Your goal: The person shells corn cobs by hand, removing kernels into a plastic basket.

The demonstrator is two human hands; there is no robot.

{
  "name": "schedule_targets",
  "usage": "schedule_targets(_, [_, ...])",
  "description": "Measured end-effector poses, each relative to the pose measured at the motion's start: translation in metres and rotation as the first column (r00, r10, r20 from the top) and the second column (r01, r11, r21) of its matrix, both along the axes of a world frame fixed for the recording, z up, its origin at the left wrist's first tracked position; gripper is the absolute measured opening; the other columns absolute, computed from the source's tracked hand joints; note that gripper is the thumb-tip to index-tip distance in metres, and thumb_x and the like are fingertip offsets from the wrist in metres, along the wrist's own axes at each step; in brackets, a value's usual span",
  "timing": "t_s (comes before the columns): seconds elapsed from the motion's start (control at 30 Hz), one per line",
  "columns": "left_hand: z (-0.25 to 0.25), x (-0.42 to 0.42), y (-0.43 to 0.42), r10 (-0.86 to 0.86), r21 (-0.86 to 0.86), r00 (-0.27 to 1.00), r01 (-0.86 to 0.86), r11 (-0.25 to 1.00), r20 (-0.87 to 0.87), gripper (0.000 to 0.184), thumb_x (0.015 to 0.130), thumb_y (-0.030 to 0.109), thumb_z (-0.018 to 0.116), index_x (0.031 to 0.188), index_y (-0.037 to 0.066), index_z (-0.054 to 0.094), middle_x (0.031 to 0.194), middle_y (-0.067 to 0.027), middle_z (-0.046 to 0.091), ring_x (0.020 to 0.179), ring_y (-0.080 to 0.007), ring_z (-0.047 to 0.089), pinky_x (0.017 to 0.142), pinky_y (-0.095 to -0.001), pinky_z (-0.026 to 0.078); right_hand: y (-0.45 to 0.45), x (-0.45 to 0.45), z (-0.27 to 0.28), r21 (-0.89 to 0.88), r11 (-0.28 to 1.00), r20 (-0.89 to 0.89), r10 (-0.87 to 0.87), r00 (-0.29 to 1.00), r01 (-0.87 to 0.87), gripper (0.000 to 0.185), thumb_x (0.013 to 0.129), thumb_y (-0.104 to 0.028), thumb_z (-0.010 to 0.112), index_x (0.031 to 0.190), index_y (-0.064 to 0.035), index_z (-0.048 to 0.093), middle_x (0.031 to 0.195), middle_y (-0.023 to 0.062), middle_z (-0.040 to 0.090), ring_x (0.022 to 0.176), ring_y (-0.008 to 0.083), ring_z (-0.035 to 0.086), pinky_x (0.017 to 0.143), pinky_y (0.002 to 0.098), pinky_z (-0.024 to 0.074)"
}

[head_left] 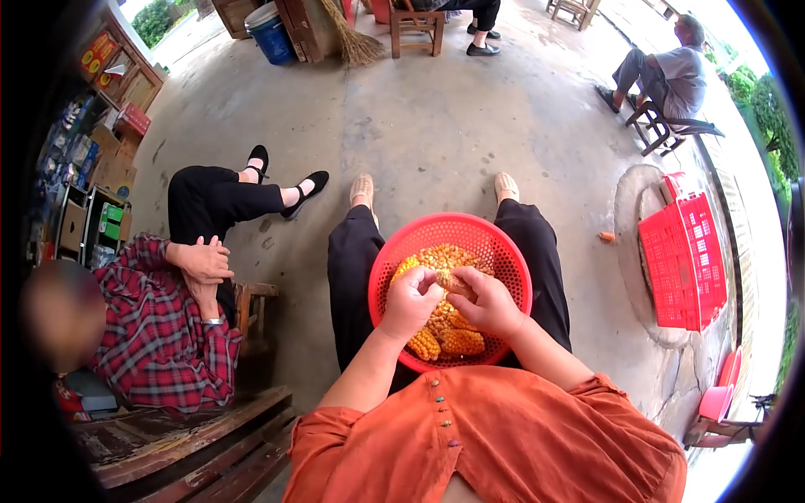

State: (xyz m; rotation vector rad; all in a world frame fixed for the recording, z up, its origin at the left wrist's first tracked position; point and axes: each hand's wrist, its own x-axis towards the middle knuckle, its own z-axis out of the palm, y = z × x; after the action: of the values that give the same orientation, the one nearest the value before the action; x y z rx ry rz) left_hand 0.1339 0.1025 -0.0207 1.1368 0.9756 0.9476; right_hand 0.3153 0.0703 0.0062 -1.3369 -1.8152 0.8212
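Note:
A red perforated plastic basket (520,260) rests on my lap between my knees. Loose yellow kernels and several corn cobs (461,341) lie inside it. Over the basket, my left hand (409,303) and my right hand (485,303) are closed around a corn cob (444,279), with fingertips nearly meeting on it. Most of that cob is hidden by my fingers. It looks partly stripped of kernels.
A person in a plaid shirt (163,335) sits close on my left with hands folded. Another seated person (671,80) is at far right. A red crate (683,260) stands on the right; a straw broom (356,42) and blue bucket (272,38) are ahead.

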Motion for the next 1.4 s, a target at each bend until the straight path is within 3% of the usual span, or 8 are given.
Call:
schedule_targets(0.17, [-0.003, -0.008, 0.001, -0.030, 0.160, 0.989, 0.054, 0.986, -0.147, 0.007, 0.087, -0.002, 0.058, 0.092, 0.001, 0.062, 0.081, 0.0004, 0.059, 0.073, -0.0067, 0.056, 0.068, -0.0224, 0.047, 0.002, 0.011, 0.003, -0.548, 0.722, -0.740, -0.183, 0.647, -0.423, 0.021, 0.103, -0.021, 0.049, 0.113, -0.0047, 0.058, 0.076, 0.0024, 0.057, 0.059, 0.0096, 0.047, 0.053, 0.0218, 0.0365])
schedule_targets(0.4, [0.022, -0.006, 0.011, -0.058, 0.384, 0.988, 0.109, 0.917, -0.143, 0.017, 0.088, -0.001, 0.056, 0.104, 0.000, 0.064, 0.104, -0.0082, 0.063, 0.102, -0.0176, 0.060, 0.094, -0.0297, 0.047, 0.006, 0.032, -0.019, -0.467, 0.565, -0.884, -0.314, 0.347, -0.680, 0.052, 0.099, -0.045, 0.045, 0.123, 0.0002, 0.056, 0.073, 0.0054, 0.057, 0.051, 0.0119, 0.045, 0.048, 0.0229, 0.0358])
schedule_targets(0.53, [0.024, 0.002, 0.004, -0.150, -0.055, 0.975, 0.161, 0.985, 0.163, 0.022, 0.094, 0.001, 0.056, 0.116, 0.002, 0.061, 0.110, -0.0033, 0.061, 0.107, -0.0129, 0.057, 0.097, -0.0279, 0.045, 0.004, 0.033, -0.021, -0.429, 0.516, -0.899, -0.320, 0.298, -0.742, 0.055, 0.100, -0.051, 0.044, 0.122, -0.0020, 0.056, 0.074, 0.0056, 0.057, 0.045, 0.0105, 0.042, 0.042, 0.0218, 0.0324])
schedule_targets(0.6, [0.025, 0.002, 0.004, -0.208, 0.003, 0.973, 0.209, 0.978, 0.095, 0.022, 0.095, 0.001, 0.057, 0.117, 0.002, 0.059, 0.109, -0.0017, 0.060, 0.105, -0.0103, 0.057, 0.095, -0.0268, 0.046, 0.003, 0.032, -0.014, -0.422, 0.492, -0.899, -0.334, 0.282, -0.762, 0.055, 0.100, -0.053, 0.044, 0.121, -0.0036, 0.056, 0.075, 0.0057, 0.058, 0.044, 0.0099, 0.042, 0.040, 0.0215, 0.0311])
schedule_targets(0.93, [0.030, 0.007, 0.001, -0.080, 0.218, 0.989, 0.106, 0.970, -0.123, 0.010, 0.092, 0.004, 0.062, 0.101, 0.000, 0.061, 0.096, -0.0022, 0.062, 0.092, -0.0110, 0.059, 0.085, -0.0258, 0.047, 0.004, 0.021, -0.004, -0.538, 0.754, -0.736, -0.202, 0.646, -0.377, 0.042, 0.105, -0.044, 0.042, 0.092, -0.0083, 0.058, 0.073, 0.0021, 0.056, 0.065, 0.0119, 0.054, 0.058, 0.0248, 0.0432])
schedule_targets(1.13, [0.032, 0.001, 0.010, 0.128, 0.633, 0.865, 0.246, 0.734, -0.485, 0.023, 0.085, 0.006, 0.064, 0.107, 0.000, 0.066, 0.107, -0.0151, 0.065, 0.102, -0.0336, 0.061, 0.093, -0.0414, 0.048, -0.006, 0.156, 0.016, -0.356, 0.933, -0.931, -0.359, 0.075, 0.049, 0.043, 0.104, -0.047, 0.043, 0.110, -0.0059, 0.054, 0.072, 0.0032, 0.052, 0.058, 0.0152, 0.050, 0.057, 0.0292, 0.0425])
schedule_targets(1.3, [0.009, -0.004, 0.008, 0.049, 0.496, 0.779, 0.348, 0.796, -0.626, 0.033, 0.083, 0.006, 0.065, 0.116, 0.001, 0.064, 0.121, -0.0159, 0.061, 0.116, -0.0340, 0.056, 0.104, -0.0426, 0.042, -0.106, 0.265, -0.123, -0.694, 0.335, -0.219, -0.941, 0.257, 0.637, 0.035, 0.099, -0.044, 0.056, 0.109, -0.0101, 0.056, 0.075, 0.0029, 0.058, 0.060, 0.0133, 0.055, 0.051, 0.0293, 0.0430])
schedule_targets(1.4, [0.009, 0.000, 0.006, 0.111, 0.465, 0.602, 0.473, 0.749, -0.791, 0.040, 0.082, 0.006, 0.065, 0.121, 0.001, 0.061, 0.126, -0.0171, 0.058, 0.120, -0.0355, 0.053, 0.106, -0.0436, 0.041, -0.239, 0.273, -0.242, -0.728, -0.109, 0.389, -0.878, 0.277, 0.676, 0.031, 0.088, -0.036, 0.064, 0.098, -0.0073, 0.062, 0.076, 0.0077, 0.063, 0.059, 0.0201, 0.061, 0.052, 0.0371, 0.0493])
